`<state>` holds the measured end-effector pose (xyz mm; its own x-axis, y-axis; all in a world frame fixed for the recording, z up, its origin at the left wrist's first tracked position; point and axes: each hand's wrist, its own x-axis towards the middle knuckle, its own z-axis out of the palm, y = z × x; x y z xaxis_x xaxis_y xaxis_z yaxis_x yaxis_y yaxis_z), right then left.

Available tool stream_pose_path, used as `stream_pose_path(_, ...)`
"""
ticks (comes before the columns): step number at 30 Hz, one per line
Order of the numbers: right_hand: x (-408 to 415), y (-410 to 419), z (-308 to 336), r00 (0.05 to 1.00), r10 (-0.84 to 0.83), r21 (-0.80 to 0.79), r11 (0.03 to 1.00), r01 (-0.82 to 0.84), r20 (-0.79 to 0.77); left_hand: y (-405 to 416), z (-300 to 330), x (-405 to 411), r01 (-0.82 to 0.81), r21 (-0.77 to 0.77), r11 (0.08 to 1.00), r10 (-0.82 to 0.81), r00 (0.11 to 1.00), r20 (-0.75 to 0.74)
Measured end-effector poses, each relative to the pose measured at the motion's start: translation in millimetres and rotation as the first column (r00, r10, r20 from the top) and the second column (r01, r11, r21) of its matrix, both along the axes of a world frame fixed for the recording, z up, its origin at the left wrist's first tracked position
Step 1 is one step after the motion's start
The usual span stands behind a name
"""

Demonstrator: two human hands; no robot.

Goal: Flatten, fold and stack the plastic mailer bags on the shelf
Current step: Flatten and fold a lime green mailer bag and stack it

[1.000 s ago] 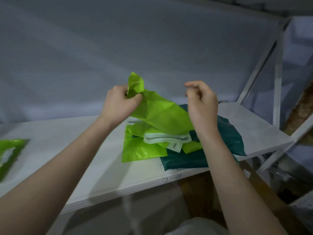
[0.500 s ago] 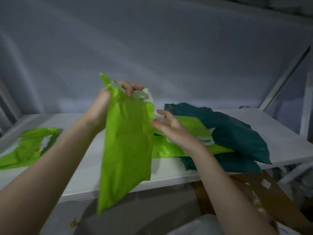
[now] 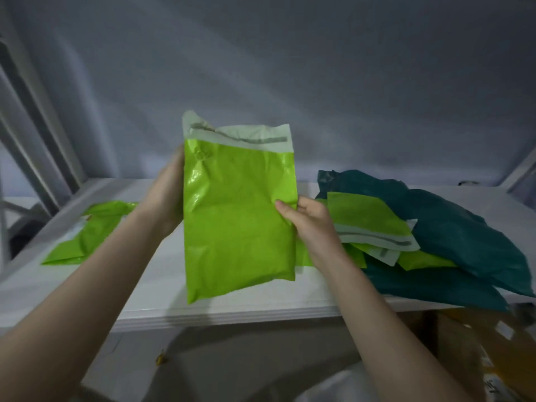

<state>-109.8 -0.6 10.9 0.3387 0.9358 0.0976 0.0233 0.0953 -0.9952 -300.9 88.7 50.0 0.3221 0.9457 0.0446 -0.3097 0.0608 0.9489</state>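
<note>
A lime-green mailer bag (image 3: 237, 216) hangs upright above the white shelf (image 3: 162, 282), its pale adhesive flap at the top. My left hand (image 3: 166, 195) holds its left edge, fingers hidden behind the plastic. My right hand (image 3: 304, 219) pinches its right edge at mid height, thumb on the front. To the right lies a loose pile of lime-green mailers (image 3: 368, 219) on top of dark teal mailers (image 3: 464, 233). Another lime-green mailer (image 3: 87, 233) lies on the shelf at the left.
The shelf's front edge (image 3: 232, 317) runs across the view below the held bag. Metal frame uprights (image 3: 37, 117) stand at the left and a strut at the far right. A grey wall backs the shelf. Brown cardboard (image 3: 475, 349) shows below at the right.
The held green bag has gone from hanging edge-on from my left hand to spread flat and facing me. My right hand moved onto its right edge. The view shifted left.
</note>
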Motion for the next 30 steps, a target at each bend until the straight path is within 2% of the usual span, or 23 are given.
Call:
stream_pose_path(2,-3.6,5.3,-2.9,0.998,-0.06,0.008,0.998,0.06,0.034,-7.4,-3.0,-9.8,0.009,-0.134,0.991,-0.01,1.0,-0.003)
stream_pose_path(3,-5.3,7.2,-3.6,0.995,-0.089,0.014,0.996,0.088,0.052,-9.4,-6.7,-14.5,0.004,-0.131,0.991,-0.013,0.998,-0.069)
stream_pose_path(5,-9.2,12.4,-5.8,0.99,-0.131,0.01,0.991,0.13,0.061,-12.2,-18.5,-21.7,-0.007,-0.025,1.0,0.0,0.966,-0.257)
stream_pose_path(7,-13.8,18.2,-9.9,0.983,-0.165,0.002,0.986,0.166,0.079,-13.9,-33.0,-24.2,-0.045,0.11,0.993,0.086,0.911,-0.404)
stream_pose_path(9,-17.9,24.6,-18.2,0.972,-0.186,-0.028,0.981,0.192,0.144,-12.4,-49.8,-24.0,-0.107,0.145,0.984,0.161,0.882,-0.443)
stream_pose_path(12,-24.2,35.0,-39.5,0.915,-0.213,-0.058,0.967,0.247,0.343,-5.4,-80.6,-26.6,-0.179,0.146,0.973,0.228,0.843,-0.487)
stream_pose_path(14,-29.2,39.2,-54.7,0.861,-0.216,-0.077,0.957,0.281,0.46,-1.5,-101.1,-28.1,-0.179,0.228,0.957,0.284,0.739,-0.611)
stream_pose_path(17,-35.0,43.1,-73.8,0.825,-0.208,-0.131,0.938,0.32,0.526,-0.4,-123.9,-25.8,-0.134,0.366,0.921,0.375,0.561,-0.738)
stream_pose_path(24,-39.3,41.6,-94.1,0.651,-0.093,-0.196,0.913,0.359,0.754,1.6,-145.2,-17.1,-0.04,0.4,0.916,0.377,0.431,-0.82)
stream_pose_path(28,-37.2,43.2,-105.2,0.547,-0.032,-0.185,0.924,0.336,0.836,3.0,-151.3,-20.1,0.064,0.445,0.893,0.419,0.24,-0.876)
stream_pose_path(30,-38.1,43.6,-107.7,0.506,-0.049,-0.15,0.927,0.344,0.861,1.9,-149.5,-19.9,0.092,0.52,0.849,0.495,0.209,-0.844)
